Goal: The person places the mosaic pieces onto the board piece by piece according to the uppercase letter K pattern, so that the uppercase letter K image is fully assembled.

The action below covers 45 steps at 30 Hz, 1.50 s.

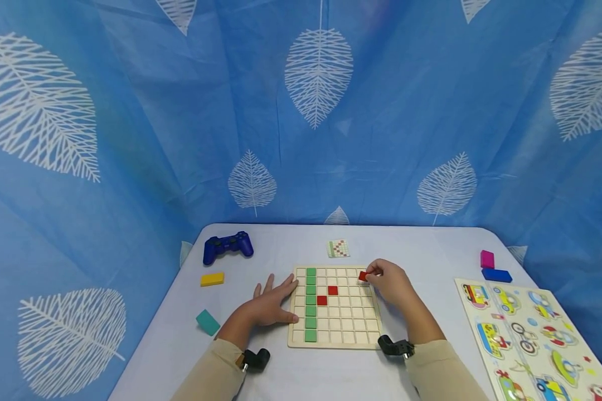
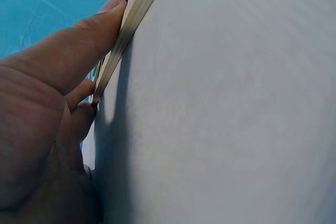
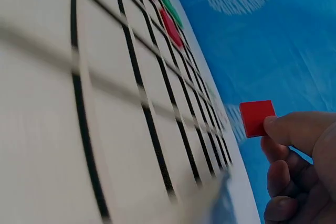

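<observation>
A wooden grid board (image 1: 348,337) lies on the white table, with a column of green squares (image 1: 311,289) near its left side. Two red squares (image 1: 333,290) sit in its cells on a diagonal. My right hand (image 1: 392,283) pinches a red square tile (image 3: 256,118) between thumb and finger, over the board's upper right corner. At the board's left edge rests my left hand (image 1: 270,305), fingers spread, thumb and fingertips touching the rim. The left wrist view shows that thumb (image 2: 89,43) against the board's side.
Behind the board lies a small pattern card (image 1: 338,248). Left are a blue game controller (image 1: 227,246), a yellow block (image 1: 212,279) and a teal block (image 1: 208,322). On the right are a pink block (image 1: 487,259), a blue block (image 1: 496,275) and a picture puzzle board (image 1: 537,334).
</observation>
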Each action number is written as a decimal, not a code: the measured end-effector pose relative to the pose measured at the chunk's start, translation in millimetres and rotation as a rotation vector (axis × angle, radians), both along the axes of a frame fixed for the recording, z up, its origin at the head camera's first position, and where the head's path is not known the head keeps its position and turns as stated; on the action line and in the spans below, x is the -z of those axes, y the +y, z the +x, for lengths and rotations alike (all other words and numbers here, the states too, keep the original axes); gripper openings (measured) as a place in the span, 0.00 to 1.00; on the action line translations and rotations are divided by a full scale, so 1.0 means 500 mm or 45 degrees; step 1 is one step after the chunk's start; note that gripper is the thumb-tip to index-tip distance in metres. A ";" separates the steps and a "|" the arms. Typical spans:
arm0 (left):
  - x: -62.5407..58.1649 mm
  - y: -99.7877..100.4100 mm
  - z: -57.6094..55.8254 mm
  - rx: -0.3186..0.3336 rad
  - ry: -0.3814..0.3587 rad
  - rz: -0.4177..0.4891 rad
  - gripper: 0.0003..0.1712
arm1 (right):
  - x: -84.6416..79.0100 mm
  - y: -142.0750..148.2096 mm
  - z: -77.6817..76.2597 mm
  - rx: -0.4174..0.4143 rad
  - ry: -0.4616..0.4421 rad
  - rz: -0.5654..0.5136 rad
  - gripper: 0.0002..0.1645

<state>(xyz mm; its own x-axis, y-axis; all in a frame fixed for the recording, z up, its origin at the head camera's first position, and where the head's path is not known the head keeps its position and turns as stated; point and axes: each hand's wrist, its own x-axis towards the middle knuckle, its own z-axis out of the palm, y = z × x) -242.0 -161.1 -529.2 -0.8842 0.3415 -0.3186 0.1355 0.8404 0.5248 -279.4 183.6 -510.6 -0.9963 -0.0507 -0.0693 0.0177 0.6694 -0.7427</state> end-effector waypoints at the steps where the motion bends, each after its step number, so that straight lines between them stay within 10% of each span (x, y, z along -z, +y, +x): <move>1: 0.000 0.001 0.000 -0.001 0.000 0.001 0.59 | 0.002 -0.014 -0.003 -0.023 0.011 -0.017 0.03; 22: -0.009 0.009 0.003 0.013 0.018 0.013 0.58 | 0.021 -0.087 -0.014 -0.191 0.036 0.228 0.12; 30: -0.001 0.006 0.005 -0.004 0.005 0.016 0.59 | 0.005 -0.016 0.001 -0.163 0.007 0.176 0.25; 39: -0.004 0.008 0.003 -0.016 -0.006 0.005 0.59 | -0.004 0.141 0.031 -0.065 -0.320 0.325 0.22; 45: -0.004 0.006 0.003 -0.025 -0.006 0.016 0.59 | 0.014 0.143 0.040 -0.050 -0.237 0.391 0.16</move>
